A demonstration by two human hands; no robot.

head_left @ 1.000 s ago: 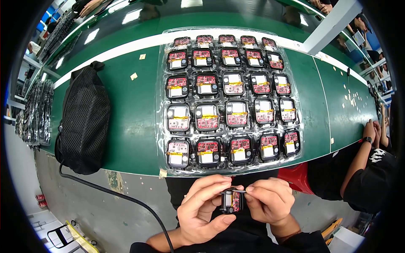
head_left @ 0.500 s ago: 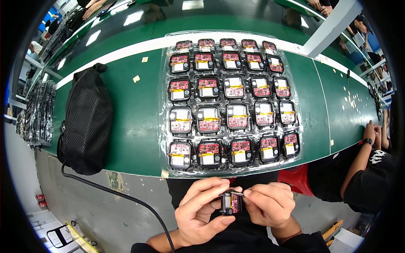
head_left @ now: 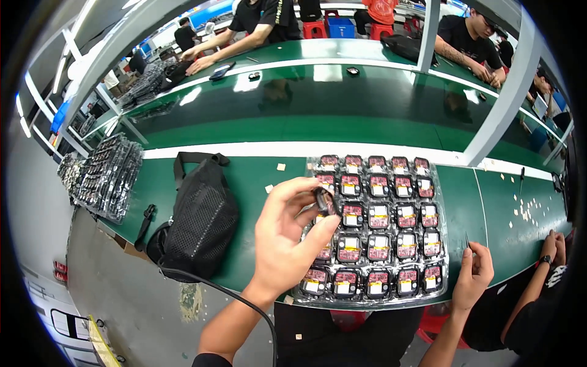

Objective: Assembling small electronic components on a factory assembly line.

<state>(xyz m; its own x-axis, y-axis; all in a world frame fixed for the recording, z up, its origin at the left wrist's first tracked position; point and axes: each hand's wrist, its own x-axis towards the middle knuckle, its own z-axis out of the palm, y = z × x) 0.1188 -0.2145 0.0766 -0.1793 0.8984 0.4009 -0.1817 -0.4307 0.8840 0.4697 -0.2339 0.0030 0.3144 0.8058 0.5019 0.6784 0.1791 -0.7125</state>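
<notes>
We are holding a small dark component (head_left: 323, 200) up in our left hand (head_left: 287, 235), the thumb and fingertips (head_left: 327, 225) pinched closed on it, lifted above the near-left part of the clear plastic tray (head_left: 441, 202). The part is standing roughly upright in the pinch, its long axis tilting slightly away from us. The tray is lying on the green desk (head_left: 244, 177) straight ahead, filled with rows of like components with red and yellow labels; the pockets directly beneath and just right of the held part are the nearest ones. Our left hand is clearly the nearer hand to the tray's cells. Our right hand (head_left: 474, 275) is resting at the tray's near-right corner, fingers curled together around a thin pointed tool (head_left: 468, 241). A black mesh bag (head_left: 199, 220) is sitting to the left on the desk, well apart from the tray.
</notes>
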